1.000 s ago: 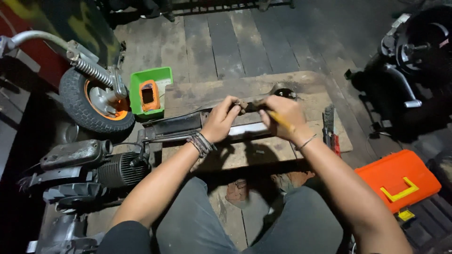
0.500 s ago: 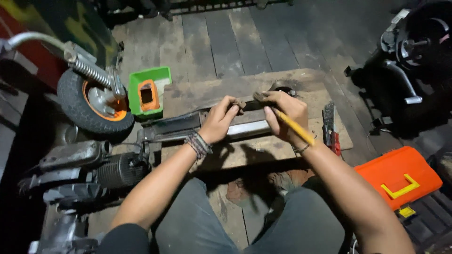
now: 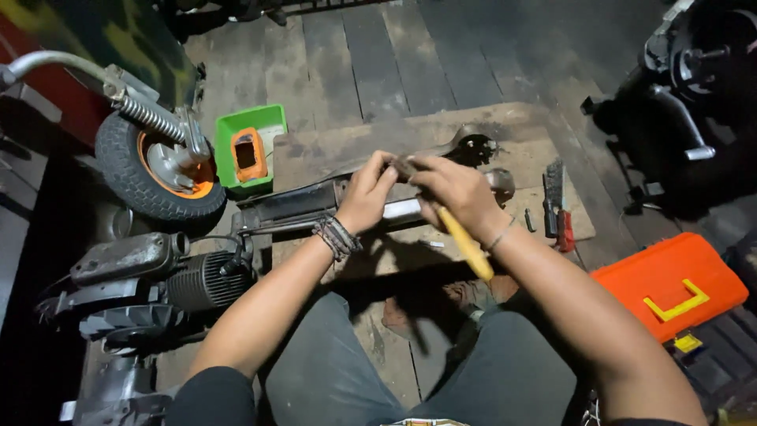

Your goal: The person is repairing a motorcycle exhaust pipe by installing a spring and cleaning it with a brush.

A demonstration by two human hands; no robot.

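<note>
Yellow-handled tool (image 3: 465, 244) sits clamped in the right hand (image 3: 453, 193), fingers curled tight round it, handle running back under the wrist. Left hand (image 3: 364, 193) pinches the grey metal part (image 3: 315, 205) lying on the wooden board (image 3: 410, 134), fingertips nearly meeting the right ones. Green tub (image 3: 272, 120) and small wheel (image 3: 158, 170) sit off past the left fingers.

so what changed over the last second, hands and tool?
The right hand swung its yellow-handled tool: the handle pointed sideways across the metal part, and now angles down toward the person's lap. The left hand stayed gripping the part. Green tray, wheel and orange toolbox unchanged.
</note>
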